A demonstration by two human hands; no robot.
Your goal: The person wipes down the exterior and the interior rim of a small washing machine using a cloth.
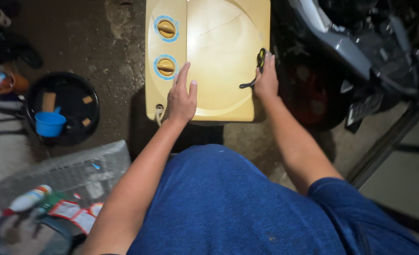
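left hand [181,97] spread flat on yellow washer lid [219,56] | right hand [266,78] pinching black scissors [256,71] | lid shut, unopened

washer [219,56] pale yellow | dials [166,29] blue-ringed | cup [49,123] blue | basin [77,89] black

Glossy yellowed plastic washer lid [219,52]

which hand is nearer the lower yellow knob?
Left. The left hand lies flat on the lid just right of the lower knob. The right hand is across the lid at the right edge, holding black scissors.
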